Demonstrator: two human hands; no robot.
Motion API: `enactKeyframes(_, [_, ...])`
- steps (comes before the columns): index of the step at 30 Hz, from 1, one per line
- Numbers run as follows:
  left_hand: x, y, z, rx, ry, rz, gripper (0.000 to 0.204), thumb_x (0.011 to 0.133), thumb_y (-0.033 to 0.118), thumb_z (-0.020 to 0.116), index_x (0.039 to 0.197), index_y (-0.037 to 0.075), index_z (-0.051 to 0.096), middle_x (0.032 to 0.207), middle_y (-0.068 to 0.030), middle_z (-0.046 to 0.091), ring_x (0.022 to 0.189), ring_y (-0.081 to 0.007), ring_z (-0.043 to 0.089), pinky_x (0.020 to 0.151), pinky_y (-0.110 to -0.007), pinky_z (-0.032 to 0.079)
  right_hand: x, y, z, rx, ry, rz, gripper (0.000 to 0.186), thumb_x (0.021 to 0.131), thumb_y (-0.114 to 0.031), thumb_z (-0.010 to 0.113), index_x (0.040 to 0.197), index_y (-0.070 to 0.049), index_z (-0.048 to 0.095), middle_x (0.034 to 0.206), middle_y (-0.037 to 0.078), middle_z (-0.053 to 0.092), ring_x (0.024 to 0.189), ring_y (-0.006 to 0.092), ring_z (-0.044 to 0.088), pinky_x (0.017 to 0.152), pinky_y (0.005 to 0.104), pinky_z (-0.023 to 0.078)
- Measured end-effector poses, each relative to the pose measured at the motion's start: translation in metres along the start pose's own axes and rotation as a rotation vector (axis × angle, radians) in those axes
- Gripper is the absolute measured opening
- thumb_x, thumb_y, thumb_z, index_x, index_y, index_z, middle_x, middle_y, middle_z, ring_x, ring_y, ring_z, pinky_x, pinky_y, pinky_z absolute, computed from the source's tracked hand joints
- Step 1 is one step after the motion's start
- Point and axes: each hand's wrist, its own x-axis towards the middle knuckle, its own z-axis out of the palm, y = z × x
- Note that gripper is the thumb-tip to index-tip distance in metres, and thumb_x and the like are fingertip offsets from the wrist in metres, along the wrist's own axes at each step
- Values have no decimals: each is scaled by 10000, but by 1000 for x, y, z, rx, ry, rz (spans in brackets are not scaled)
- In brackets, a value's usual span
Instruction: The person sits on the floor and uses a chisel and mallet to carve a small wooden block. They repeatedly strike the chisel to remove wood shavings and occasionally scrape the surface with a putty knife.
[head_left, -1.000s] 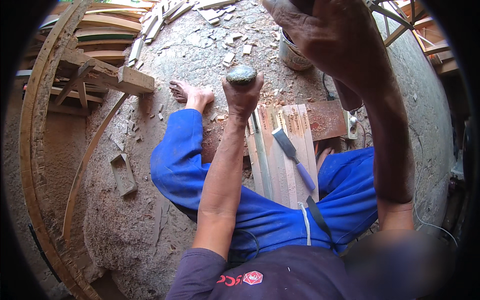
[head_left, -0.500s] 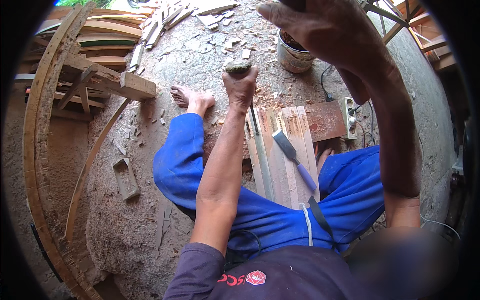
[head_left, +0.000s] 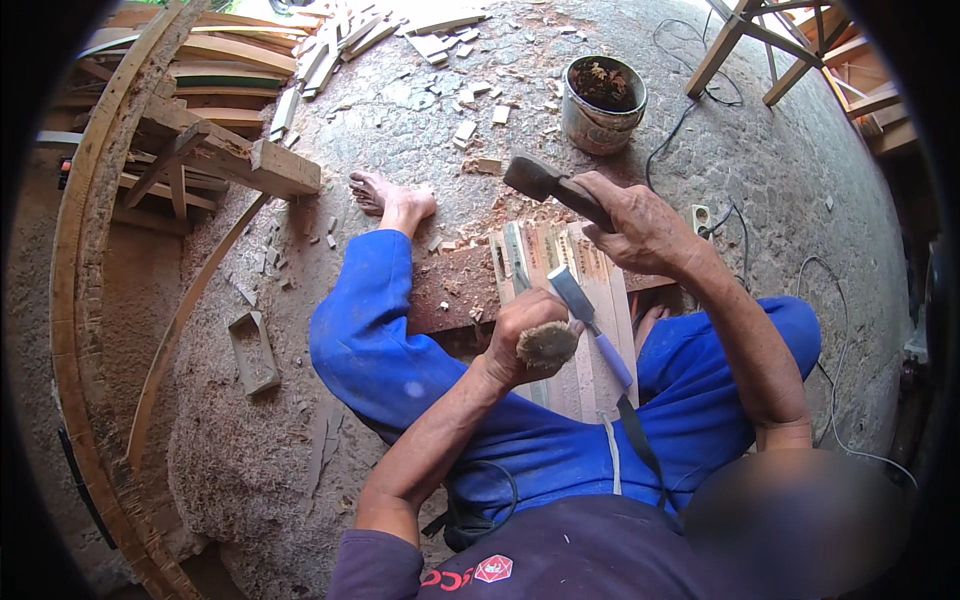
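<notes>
My left hand (head_left: pixel 522 330) is closed around the handle of a chisel (head_left: pixel 547 345), whose worn, frayed butt faces up. Below the fist its blade is mostly hidden. It stands over several pale wooden strips (head_left: pixel 590 388) lying side by side between my legs, with rows of small slots cut near their far ends. My right hand (head_left: pixel 645 228) grips a dark wooden mallet (head_left: pixel 535 178), held above the far right end of the strips, apart from the chisel. A second, wide chisel with a purple handle (head_left: pixel 611 360) lies on the strips, just right of my left hand.
A reddish-brown board (head_left: pixel 440 292) lies under the strips, scattered with chips. Beyond stands a bucket (head_left: pixel 602 110) of shavings. A power strip (head_left: pixel 701 218) with cords sits at right. Offcuts (head_left: pixel 430 48) litter the far floor; a curved timber frame (head_left: pixel 85 250) rises at left.
My left hand has come toward my body with the chisel, over the strips' middle. My right hand has come down from high up at the top, and the mallet now shows.
</notes>
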Motion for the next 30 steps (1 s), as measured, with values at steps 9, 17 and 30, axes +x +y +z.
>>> enactKeyframes(9, [98,30,-82,517,458,12,210,903,91,787,931,34,587,804,-42,661,673,-100,626,616,-279,516,-56,70,103,-364,-261,-142,340,882,-104,594,1198,-102,468,836,188,699,749,368,731,627,507,574])
enactKeyframes(17, [139,1,-97,280,552,-85,382,874,282,833,691,48,593,611,-17,555,544,-195,485,581,-347,430,-53,65,149,-449,-573,-461,156,928,-168,555,1059,-106,494,812,156,693,767,345,739,619,470,573])
enactKeyframes(30, [61,-61,-28,82,360,-170,203,887,-4,747,963,56,568,717,2,579,584,-94,564,530,-252,472,2,85,83,477,269,447,420,839,-208,669,1181,20,581,834,156,670,741,251,690,662,413,573])
